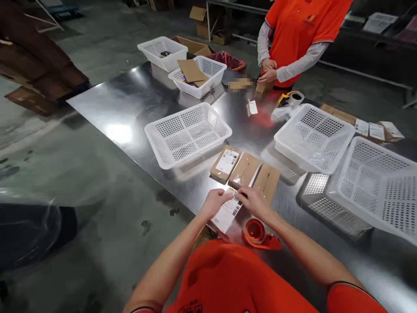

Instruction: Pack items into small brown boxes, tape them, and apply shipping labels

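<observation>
Between my two hands is a printed white shipping label (225, 216), near the table's front edge. My left hand (215, 203) pinches its upper left edge with thumb and fingers. At the upper right edge, my right hand (254, 201) has its fingers closed on the same label. Just beyond lie three flat cardboard boxes: a labelled box (224, 164), a taped middle box (244, 170) and a right-hand box (267, 179), partly behind my right hand. An orange tape dispenser (256, 231) rests beside my right forearm.
The metal table (130, 113) carries several white perforated baskets, including a nearby basket (187, 134) and a right-hand basket (378, 187). Across it, a co-worker in orange (299, 39) holds a small box (264, 87). A yellow tape dispenser (289, 98) lies near them.
</observation>
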Available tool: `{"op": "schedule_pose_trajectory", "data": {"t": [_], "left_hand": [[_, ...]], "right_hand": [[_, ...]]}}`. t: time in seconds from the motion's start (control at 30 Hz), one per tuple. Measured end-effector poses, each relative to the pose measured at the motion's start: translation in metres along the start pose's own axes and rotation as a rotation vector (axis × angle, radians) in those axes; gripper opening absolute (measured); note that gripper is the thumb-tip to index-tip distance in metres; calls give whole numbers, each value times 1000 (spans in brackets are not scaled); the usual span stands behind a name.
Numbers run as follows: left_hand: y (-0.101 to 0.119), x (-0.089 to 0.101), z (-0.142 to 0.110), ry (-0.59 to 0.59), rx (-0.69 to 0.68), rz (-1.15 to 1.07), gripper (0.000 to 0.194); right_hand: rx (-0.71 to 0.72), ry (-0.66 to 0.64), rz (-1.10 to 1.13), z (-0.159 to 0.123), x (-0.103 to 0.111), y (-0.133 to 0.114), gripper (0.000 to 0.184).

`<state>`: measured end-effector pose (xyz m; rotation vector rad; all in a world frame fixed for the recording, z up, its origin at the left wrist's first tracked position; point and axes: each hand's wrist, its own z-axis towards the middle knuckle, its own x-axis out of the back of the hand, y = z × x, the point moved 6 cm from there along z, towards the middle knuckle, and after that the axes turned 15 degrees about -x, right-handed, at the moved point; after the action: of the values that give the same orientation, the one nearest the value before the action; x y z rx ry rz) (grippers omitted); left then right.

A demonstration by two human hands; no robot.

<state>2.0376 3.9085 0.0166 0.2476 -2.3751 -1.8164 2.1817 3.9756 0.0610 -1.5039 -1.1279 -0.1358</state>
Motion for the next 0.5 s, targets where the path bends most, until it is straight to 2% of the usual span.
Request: {"op": "schedule_pose_trajectory", "data": {"t": [0.07,0.27,0.33,0.4,0.5], "left_hand": [[-8,-4,9,20,52,-18,43],[-46,-5,19,-23,185,-119,42],[-60,-4,19,-34,203,-154,49],[-71,-3,18,-25,216,-179,55],[-75,2,17,-35,228,-189,59]], "right_hand": [[-48,14,-6,15,14,16,26],[-143,238,-52,89,75,51,22],[-157,242,-131,110,80,56,22],[-186,216,-207,123,76,58,30],[-239,184,-194,125,67,57,33]]}}
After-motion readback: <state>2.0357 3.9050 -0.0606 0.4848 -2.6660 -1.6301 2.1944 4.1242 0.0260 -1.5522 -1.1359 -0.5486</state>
